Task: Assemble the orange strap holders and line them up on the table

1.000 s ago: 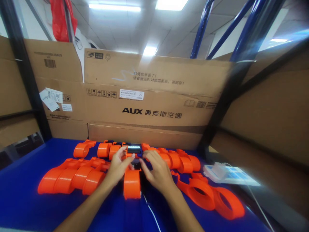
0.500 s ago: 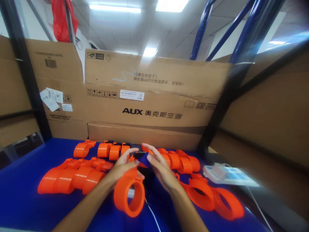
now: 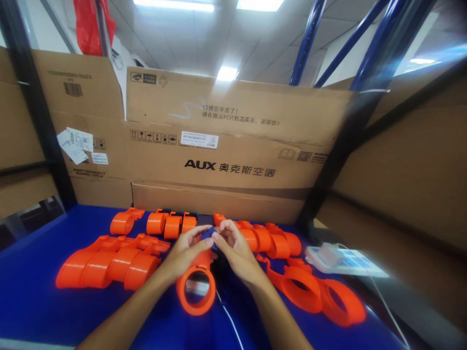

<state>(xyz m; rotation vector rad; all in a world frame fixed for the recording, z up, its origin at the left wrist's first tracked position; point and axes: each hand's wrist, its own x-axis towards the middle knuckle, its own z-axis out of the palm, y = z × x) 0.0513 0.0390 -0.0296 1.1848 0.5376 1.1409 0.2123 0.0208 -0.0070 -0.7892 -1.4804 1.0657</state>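
Note:
Between my hands is an orange ringed plastic part (image 3: 203, 259), its round ring hanging downward toward me. At its upper end sits a small dark blue piece (image 3: 208, 234), pinched between fingers and thumbs. My left hand (image 3: 188, 250) is closed at the left side of the blue piece and the top of the orange part. From the right, my right hand (image 3: 235, 248) is closed with its thumb against the blue piece. The fingers hide how the two pieces join. Behind the hands stands a small dark screen-like block (image 3: 205, 219).
Similar orange ringed parts (image 3: 98, 267) lie in rows on the blue tabletop (image 3: 32, 316), with more orange rings (image 3: 301, 289) at the right. A white power strip (image 3: 346, 262) and a white cable (image 3: 231, 318) are nearby. Cardboard (image 3: 233, 165) walls the back.
The orange part's ring has turned to face me more squarely and risen slightly. My right fingers have curled in, and both hands are closer together around the blue piece.

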